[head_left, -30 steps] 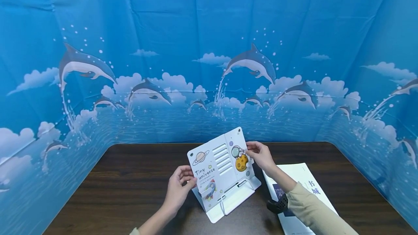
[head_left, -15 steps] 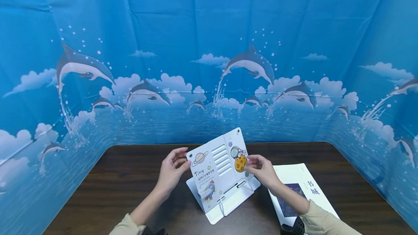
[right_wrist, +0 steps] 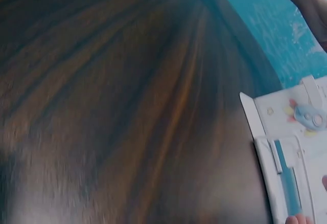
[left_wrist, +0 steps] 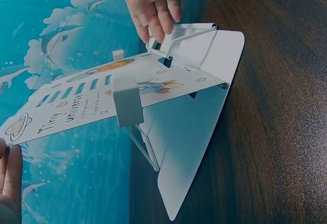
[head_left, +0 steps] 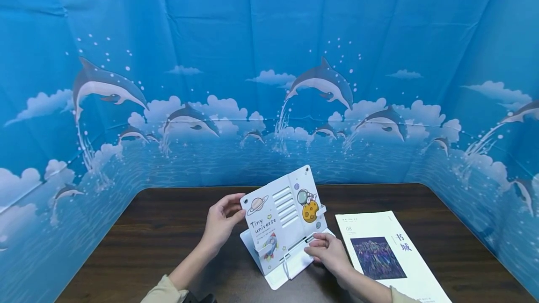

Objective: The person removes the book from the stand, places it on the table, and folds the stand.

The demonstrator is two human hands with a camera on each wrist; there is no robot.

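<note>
Pinching the stand (head_left: pixel 285 234) at its upper left corner with the left hand (head_left: pixel 219 226), with thumb in front and fingers behind. Holding the right hand (head_left: pixel 332 254) low, at the right end of the ledge (head_left: pixel 275 280), with fingers loosely extended and thumb apart from them.

By judgement, most worth watching: the right wire (left_wrist: pixel 193 36), close by those fingertips in the left wrist view. Touching it or only just beside it, cannot tell; hidden behind the hand in the head view. Far nearer to the right hand than to the left.

Note the ledge's long axis, slanting from near left to far right, and crossed by the right fingers rather than followed. From the right hand, look left and away for the stand's panel, tilted back above its base. Nearer along the ledge, see the left wire (head_left: pixel 287 268), also closer to the right hand.

Farther out, to the right, find the book (head_left: pixel 379 258), flat on the table (head_left: pixel 168 228), near the stand but apart from it, and overlapped by the right forearm at its near left edge.
</note>
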